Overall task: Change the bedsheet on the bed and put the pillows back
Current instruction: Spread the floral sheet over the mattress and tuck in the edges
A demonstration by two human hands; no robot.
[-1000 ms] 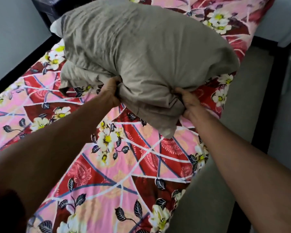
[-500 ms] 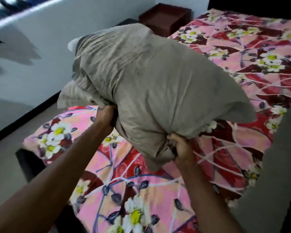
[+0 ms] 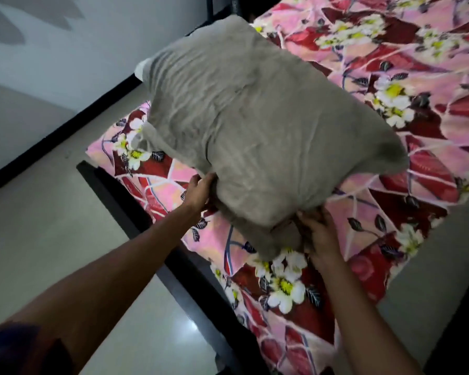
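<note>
A large grey pillow (image 3: 257, 123) lies slanted over the near part of the bed, its white inner corner showing at the far left. The bed wears a pink and red floral bedsheet (image 3: 406, 109). My left hand (image 3: 199, 192) grips the pillow's near left edge. My right hand (image 3: 320, 231) holds the pillow's near corner from below, fingers partly hidden under the cloth. The pillow's near end seems to touch the sheet; its far end looks slightly raised.
The dark bed frame (image 3: 136, 212) runs along the sheet's left edge. Pale tiled floor (image 3: 38, 239) lies to the left, bounded by a white wall with a black skirting (image 3: 54, 131). A grey strip of uncovered mattress (image 3: 428, 315) shows at the lower right.
The pillow has come down from in front of me toward the sheet, and my view has tilted downward. Both hands keep their grip on its near edge.
</note>
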